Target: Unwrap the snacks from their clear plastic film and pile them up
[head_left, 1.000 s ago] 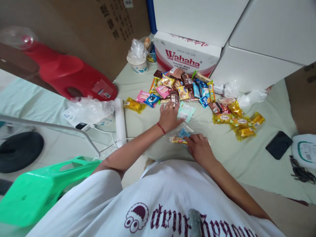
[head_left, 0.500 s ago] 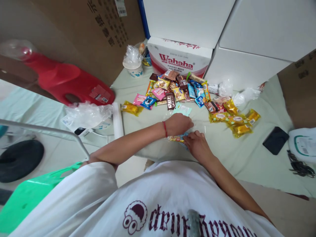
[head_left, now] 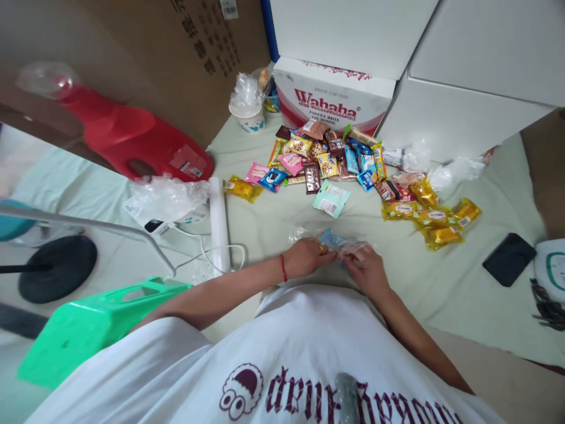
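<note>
A clear plastic bag (head_left: 299, 234) with a blue snack packet (head_left: 331, 237) in or behind it lies at the table's near edge, in front of my body. My left hand (head_left: 304, 257), with a red string bracelet at the wrist, has its fingers closed on the bag from the left. From the right, my right hand (head_left: 366, 268) pinches the same bag, and the fingertips of both hands almost meet. Part of the bag is covered by my fingers. Just beyond lies a pale green packet (head_left: 332, 199), flat on the cloth.
A heap of wrapped snacks (head_left: 327, 165) lies before a Wahaha carton (head_left: 333, 97). Yellow packets (head_left: 435, 218) are to the right, near a black phone (head_left: 509, 259). Leftward are a paper cup (head_left: 248, 119), a red jug (head_left: 141, 138), a white power strip (head_left: 219, 229) and a green stool (head_left: 101, 318).
My left hand has drawn back toward my body and no longer reaches over the bag. My right hand has shifted slightly right. The pale green packet is now fully uncovered. The camera view has shifted.
</note>
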Motion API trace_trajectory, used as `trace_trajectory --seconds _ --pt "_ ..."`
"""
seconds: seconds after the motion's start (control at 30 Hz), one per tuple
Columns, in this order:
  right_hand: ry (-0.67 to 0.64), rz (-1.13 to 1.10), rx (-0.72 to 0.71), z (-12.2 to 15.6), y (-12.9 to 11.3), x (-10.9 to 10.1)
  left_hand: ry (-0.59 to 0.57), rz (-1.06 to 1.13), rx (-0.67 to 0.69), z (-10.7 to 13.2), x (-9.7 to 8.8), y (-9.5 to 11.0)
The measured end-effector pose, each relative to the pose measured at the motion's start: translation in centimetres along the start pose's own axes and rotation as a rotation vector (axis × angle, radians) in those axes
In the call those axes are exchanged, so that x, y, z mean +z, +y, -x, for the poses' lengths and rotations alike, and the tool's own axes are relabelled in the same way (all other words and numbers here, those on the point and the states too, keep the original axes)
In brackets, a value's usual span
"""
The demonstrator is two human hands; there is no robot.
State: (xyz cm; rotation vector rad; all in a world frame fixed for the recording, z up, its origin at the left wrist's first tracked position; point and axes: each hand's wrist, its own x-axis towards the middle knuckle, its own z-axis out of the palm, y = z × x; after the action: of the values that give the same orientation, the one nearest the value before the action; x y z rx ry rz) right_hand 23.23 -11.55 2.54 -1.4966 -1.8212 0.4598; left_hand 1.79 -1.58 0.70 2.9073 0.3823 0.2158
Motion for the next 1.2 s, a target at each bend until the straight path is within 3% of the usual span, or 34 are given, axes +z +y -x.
trace_trajectory --seconds 0.13,0.3,0.47,0.6,0.67,0.77,0.83,0.97,1.1,1.2 --pt "0.218 0.167 -0.039 -1.1 -0.5 -3.0 -0.043 0.017 -0.039 -0.6 -0.1 -0.1" --pt "-0.143 0.212 -0.181 -3.1 1.0 -4.5 -0.121 0.015 -0.079 -0.9 -0.4 0.3" --pt "-0.124 0.096 -0.181 0.5 2.8 -5.5 -0.198 0.098 -0.221 -1.2 -0.7 0.6" --pt "-0.234 0.041 -0.047 5.2 4.4 -5.9 -0.285 0.089 -0.181 -1.7 -1.1 0.7" --pt "-0.107 0.048 0.107 6.4 5.1 -5.7 -0.325 0.071 -0.158 -2.0 -1.7 0.8" --pt "0.170 0.131 0.424 5.8 6.0 -4.8 -0.337 0.075 -0.169 -2.2 -2.8 1.4" --pt "0.147 0.197 0.551 4.3 6.2 -3.7 -0.315 0.103 -0.181 -2.2 -3.5 2.0" --pt "-0.036 0.205 0.566 1.6 6.0 -1.7 -0.318 0.123 -0.228 -2.6 -4.1 2.9" --pt "0.089 0.043 0.601 1.5 5.0 -2.3 -0.410 0.066 -0.307 -3.2 -3.8 2.8" --pt "0.054 -0.161 0.695 1.4 3.5 -3.3 -0.415 0.058 -0.317 -3.5 -3.5 2.7"
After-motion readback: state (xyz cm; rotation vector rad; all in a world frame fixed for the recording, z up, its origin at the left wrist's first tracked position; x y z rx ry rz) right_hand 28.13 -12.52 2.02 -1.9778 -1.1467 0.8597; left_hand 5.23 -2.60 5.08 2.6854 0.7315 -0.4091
